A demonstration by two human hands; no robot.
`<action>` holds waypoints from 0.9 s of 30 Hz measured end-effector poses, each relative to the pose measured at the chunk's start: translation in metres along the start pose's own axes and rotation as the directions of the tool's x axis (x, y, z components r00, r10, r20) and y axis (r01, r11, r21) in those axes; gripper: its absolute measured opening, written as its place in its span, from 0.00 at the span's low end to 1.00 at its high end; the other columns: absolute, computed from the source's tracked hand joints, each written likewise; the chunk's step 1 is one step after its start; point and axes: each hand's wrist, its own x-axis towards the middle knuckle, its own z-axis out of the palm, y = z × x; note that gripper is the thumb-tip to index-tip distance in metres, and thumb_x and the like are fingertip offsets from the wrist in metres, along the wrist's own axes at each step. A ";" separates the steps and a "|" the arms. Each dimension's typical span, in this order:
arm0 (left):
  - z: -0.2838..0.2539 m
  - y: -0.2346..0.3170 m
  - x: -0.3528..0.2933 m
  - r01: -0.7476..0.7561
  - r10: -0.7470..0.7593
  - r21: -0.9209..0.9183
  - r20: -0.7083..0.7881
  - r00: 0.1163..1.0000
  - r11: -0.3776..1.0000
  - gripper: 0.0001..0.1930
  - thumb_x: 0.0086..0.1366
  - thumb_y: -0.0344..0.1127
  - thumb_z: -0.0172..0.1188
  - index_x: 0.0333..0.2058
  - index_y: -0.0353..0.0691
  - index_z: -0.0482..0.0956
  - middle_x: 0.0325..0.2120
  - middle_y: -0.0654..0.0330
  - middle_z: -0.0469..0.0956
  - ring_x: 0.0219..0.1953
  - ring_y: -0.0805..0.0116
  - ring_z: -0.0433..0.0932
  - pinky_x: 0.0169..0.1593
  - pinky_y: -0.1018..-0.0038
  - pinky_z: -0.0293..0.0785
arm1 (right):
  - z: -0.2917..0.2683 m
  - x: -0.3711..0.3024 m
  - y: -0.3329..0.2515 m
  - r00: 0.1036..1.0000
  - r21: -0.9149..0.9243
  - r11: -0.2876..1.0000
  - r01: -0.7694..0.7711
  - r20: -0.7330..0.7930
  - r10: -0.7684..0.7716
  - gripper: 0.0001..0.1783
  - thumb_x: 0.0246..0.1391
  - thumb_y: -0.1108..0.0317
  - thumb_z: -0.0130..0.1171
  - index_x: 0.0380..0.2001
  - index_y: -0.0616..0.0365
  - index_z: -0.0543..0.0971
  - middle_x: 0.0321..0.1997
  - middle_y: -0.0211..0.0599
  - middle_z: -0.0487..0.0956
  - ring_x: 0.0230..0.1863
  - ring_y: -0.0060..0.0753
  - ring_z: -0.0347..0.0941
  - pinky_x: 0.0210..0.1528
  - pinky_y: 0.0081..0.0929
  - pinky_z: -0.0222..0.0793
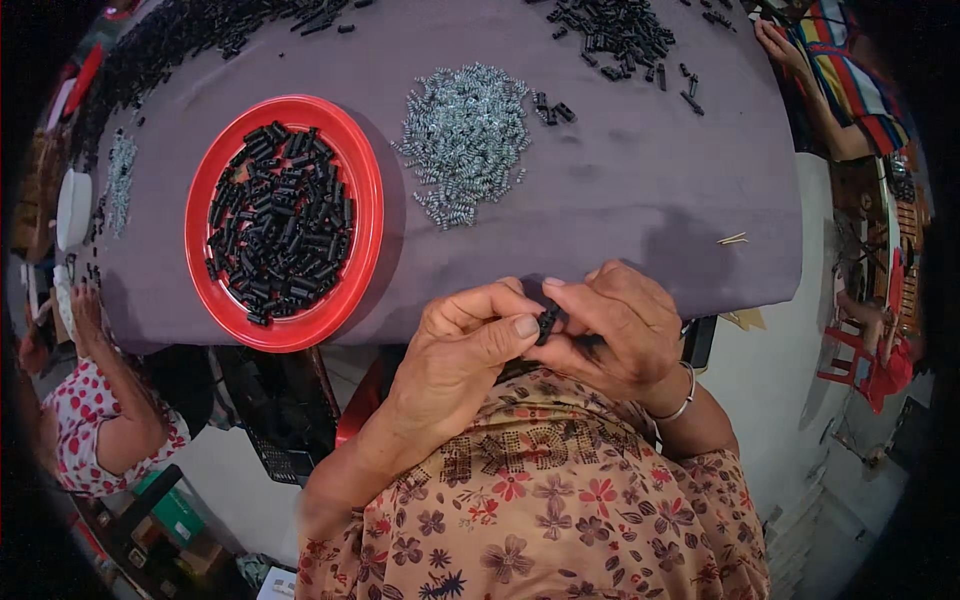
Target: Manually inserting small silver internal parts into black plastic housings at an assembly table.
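A small black plastic-looking piece (547, 322) is pinched by the fingers of the left hand (450, 345) at the near edge of the purple-grey cloth-covered bench (600, 230); those of the right hand (625, 325) curl close (gripping or not, I cannot tell). Fine two-handed working seems the step in hand — the next move calls for a steady left pinch. Beyond lie coiled silver metal springs (465, 140).
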 end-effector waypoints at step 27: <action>0.003 0.001 -0.002 -0.018 0.018 0.029 -0.025 1.000 0.999 0.11 0.68 0.33 0.48 0.37 0.30 0.75 0.34 0.60 0.76 0.33 0.78 0.71 0.41 0.81 0.68 | -0.002 0.000 -0.010 0.995 0.043 0.996 -0.078 0.058 0.076 0.22 0.36 0.74 0.69 0.38 0.63 0.74 0.16 0.30 0.66 0.17 0.27 0.65 0.24 0.26 0.68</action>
